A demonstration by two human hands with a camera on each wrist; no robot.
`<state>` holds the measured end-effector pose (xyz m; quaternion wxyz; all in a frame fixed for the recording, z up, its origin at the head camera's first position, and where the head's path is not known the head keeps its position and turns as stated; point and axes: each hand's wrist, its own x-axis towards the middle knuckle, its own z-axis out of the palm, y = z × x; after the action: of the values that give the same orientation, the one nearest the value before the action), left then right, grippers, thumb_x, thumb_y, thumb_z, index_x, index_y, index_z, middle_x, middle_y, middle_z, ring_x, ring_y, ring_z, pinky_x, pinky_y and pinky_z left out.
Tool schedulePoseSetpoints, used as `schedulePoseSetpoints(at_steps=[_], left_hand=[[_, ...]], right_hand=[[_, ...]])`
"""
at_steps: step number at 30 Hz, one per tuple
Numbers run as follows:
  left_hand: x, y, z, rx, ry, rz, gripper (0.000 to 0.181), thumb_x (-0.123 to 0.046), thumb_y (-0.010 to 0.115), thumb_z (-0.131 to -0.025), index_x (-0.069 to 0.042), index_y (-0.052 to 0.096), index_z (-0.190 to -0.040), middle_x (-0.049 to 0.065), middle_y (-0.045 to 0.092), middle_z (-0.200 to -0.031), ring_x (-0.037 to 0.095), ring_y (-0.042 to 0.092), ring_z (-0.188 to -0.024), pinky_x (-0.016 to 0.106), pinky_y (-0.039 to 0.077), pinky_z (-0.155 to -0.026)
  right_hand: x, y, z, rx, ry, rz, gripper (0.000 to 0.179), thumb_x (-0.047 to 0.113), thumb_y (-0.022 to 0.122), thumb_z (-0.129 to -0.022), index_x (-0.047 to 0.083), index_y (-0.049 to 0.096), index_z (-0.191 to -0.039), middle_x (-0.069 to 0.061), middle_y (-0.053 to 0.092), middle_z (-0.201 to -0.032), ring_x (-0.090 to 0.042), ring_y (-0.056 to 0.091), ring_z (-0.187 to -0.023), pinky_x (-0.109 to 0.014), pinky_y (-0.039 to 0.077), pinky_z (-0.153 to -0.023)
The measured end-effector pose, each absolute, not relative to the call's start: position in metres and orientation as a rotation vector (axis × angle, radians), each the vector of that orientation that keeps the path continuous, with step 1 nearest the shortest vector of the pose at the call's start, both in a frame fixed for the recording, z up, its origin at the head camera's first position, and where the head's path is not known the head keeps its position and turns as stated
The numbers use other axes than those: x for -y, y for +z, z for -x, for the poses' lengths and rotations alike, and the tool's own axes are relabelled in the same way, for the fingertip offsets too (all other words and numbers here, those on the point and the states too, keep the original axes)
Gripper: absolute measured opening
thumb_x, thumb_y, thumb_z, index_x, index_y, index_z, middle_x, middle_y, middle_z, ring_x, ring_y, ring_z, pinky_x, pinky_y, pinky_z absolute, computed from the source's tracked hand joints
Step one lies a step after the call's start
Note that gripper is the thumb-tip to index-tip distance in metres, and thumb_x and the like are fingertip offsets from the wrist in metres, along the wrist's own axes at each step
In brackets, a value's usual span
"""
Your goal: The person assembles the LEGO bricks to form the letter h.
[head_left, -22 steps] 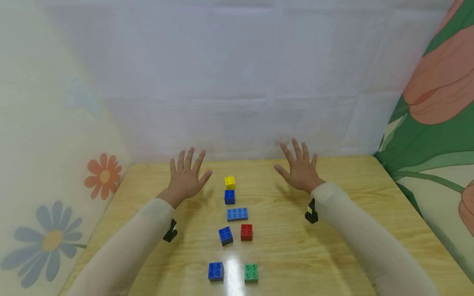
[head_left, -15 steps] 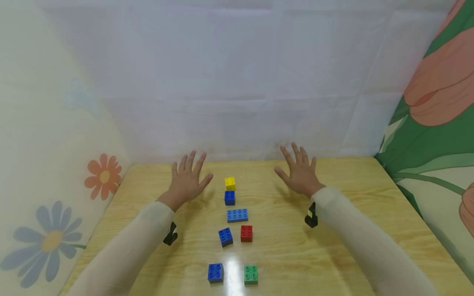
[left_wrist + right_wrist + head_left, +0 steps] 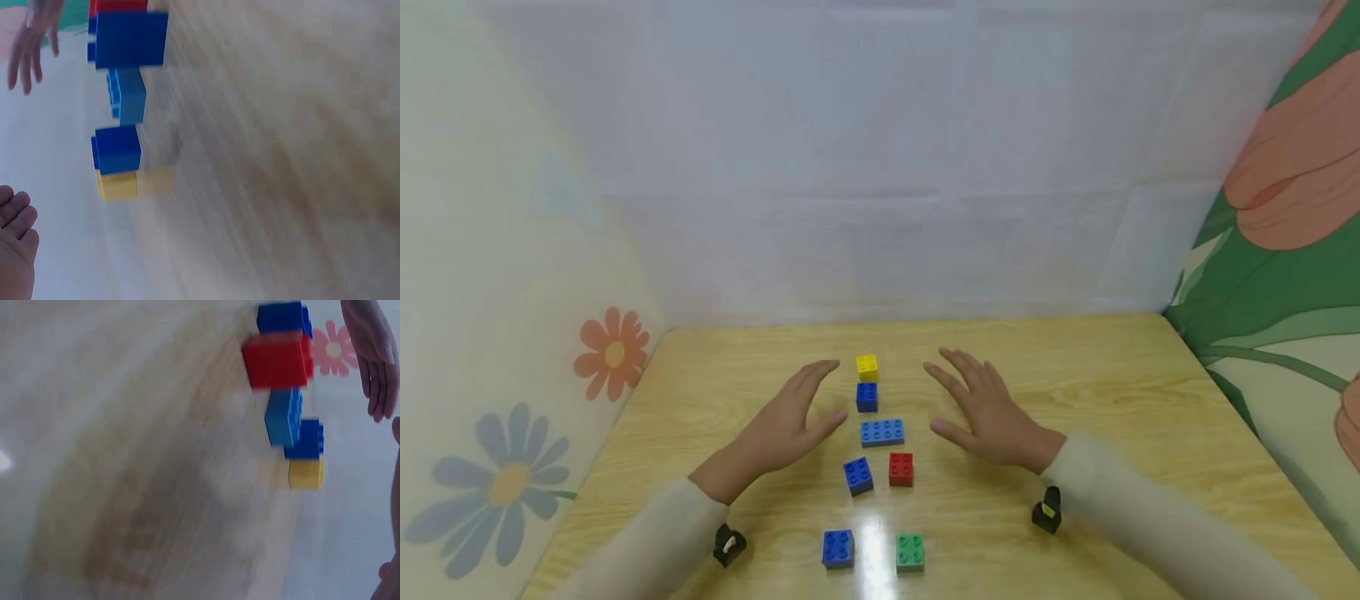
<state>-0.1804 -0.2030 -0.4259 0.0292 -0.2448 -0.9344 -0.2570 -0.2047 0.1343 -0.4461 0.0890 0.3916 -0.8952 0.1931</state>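
Toy building blocks lie in a loose column between the two hands. Farthest back is a yellow block [image 3: 867, 367], with a blue block [image 3: 867, 397] just in front of it. Nearer come a long light-blue block [image 3: 882, 432], a tilted blue block [image 3: 858, 476] and a red block [image 3: 901, 469]. My left hand [image 3: 782, 425] hovers left of the column, fingers extended and thumb apart, holding nothing. On the other side my right hand [image 3: 992, 417] hovers with fingers spread and slightly bent, also holding nothing. Neither hand touches a block.
Closest to me on the wooden table [image 3: 1112, 392] are another blue block [image 3: 838, 548] and a green block [image 3: 909, 552], side by side with a gap. A white cloth [image 3: 880, 167] hangs behind the table. Flower-patterned panels stand left and right.
Both hands have come back from the far table edge toward me and turned inward, nearer the column of blocks. Their fingers are less spread. The blocks stay where they were.
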Motion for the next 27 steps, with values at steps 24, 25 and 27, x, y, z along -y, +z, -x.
schedulePoseSetpoints(at_steps=[24,25,27], left_hand=[[0.213,-0.426,0.11,2.926,-1.089,1.063,0.048,-0.036,0.074,-0.087,-0.021,0.057,-0.13,-0.011,0.06,-0.125,0.012,0.055,-0.118,0.043,0.049,-0.096],[0.214,-0.426,0.108,2.933,-1.096,1.081,0.047,-0.036,0.074,-0.087,-0.019,0.059,-0.128,-0.01,0.061,-0.123,0.012,0.056,-0.116,0.043,0.05,-0.095],[0.217,-0.425,0.105,2.971,-1.121,1.107,0.044,-0.037,0.073,-0.088,-0.017,0.061,-0.126,-0.007,0.063,-0.12,0.012,0.057,-0.114,0.043,0.051,-0.094]], right_hand=[[-0.125,-0.449,0.124,2.769,0.688,-1.529,0.086,0.053,0.056,-0.094,0.021,0.007,-0.157,0.002,0.016,-0.16,-0.019,0.023,-0.144,-0.045,0.031,-0.112],[-0.125,-0.45,0.122,2.77,0.684,-1.533,0.085,0.054,0.055,-0.094,0.02,0.009,-0.157,0.002,0.018,-0.16,-0.019,0.026,-0.143,-0.044,0.032,-0.111],[-0.125,-0.452,0.118,2.778,0.691,-1.542,0.083,0.055,0.054,-0.095,0.019,0.014,-0.157,0.002,0.022,-0.158,-0.018,0.03,-0.141,-0.043,0.035,-0.11]])
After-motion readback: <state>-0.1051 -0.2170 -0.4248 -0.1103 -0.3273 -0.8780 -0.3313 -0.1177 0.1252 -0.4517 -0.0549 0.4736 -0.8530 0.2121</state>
